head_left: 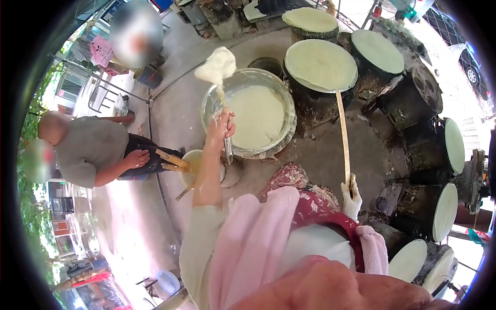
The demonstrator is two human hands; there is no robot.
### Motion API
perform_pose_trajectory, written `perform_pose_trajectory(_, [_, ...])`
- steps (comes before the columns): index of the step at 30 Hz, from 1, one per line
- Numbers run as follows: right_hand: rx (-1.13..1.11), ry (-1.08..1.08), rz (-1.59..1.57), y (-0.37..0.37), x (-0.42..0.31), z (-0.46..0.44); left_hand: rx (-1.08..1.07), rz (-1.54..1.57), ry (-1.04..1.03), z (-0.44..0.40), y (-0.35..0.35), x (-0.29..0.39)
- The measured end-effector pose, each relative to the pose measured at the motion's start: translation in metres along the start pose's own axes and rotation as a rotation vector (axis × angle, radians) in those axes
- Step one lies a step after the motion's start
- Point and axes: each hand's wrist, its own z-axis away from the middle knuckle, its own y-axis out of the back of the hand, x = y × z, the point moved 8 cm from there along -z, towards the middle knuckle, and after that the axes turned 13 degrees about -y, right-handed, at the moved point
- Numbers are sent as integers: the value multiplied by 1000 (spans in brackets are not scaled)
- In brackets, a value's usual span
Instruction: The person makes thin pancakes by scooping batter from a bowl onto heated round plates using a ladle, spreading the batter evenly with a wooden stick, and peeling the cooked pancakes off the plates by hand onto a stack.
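Observation:
My left hand (221,126) is closed around the handle of a tool whose head is coated in a lump of pale dough (217,66). Hand and tool are over the left side of a large metal basin (292,111) holding pale batter (256,119). On the right, my right hand (351,200) wears a whitish glove and grips a long wooden stick (343,137). The stick's far end meets the near edge of a round griddle covered by a thin pale sheet of batter (321,64). Whether the tip is under the sheet, I cannot tell.
More round griddles with pale sheets, such as one griddle (377,50) and another (454,146), curve around my right. At left stands a person in a grey shirt (93,150). Wooden handles stick out of a bucket (194,164) between that person and my left arm.

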Motion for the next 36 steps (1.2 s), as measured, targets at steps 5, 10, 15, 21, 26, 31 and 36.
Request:
perform_pose_trajectory(5, [22, 35, 4, -29, -21, -7, -71, 594, 357, -29, -12, -29])
perform_pose_trajectory(10, [84, 47, 72, -28, -25, -17, -258, 887, 397, -22, -48, -43])
perform_pose_trajectory(15, [193, 29, 19, -20, -5, -17, -462, 1068, 240, -45, -67, -33])
perform_pose_trajectory(21, [289, 15, -12, -19, -8, -17, -341, 327, 222, -87, -107, -19])
perform_pose_trajectory(26, [438, -33, 70, 3, -1, -2, -653, 3, 185, -81, -156, -24])
perform_pose_trajectory(31, [593, -39, 163, 34, -16, 28, -994, 328, 752, -58, -226, -94])
perform_pose_trajectory(36, [842, -103, 187, 88, 24, 91, -1092, 365, 1134, 23, -305, -125])
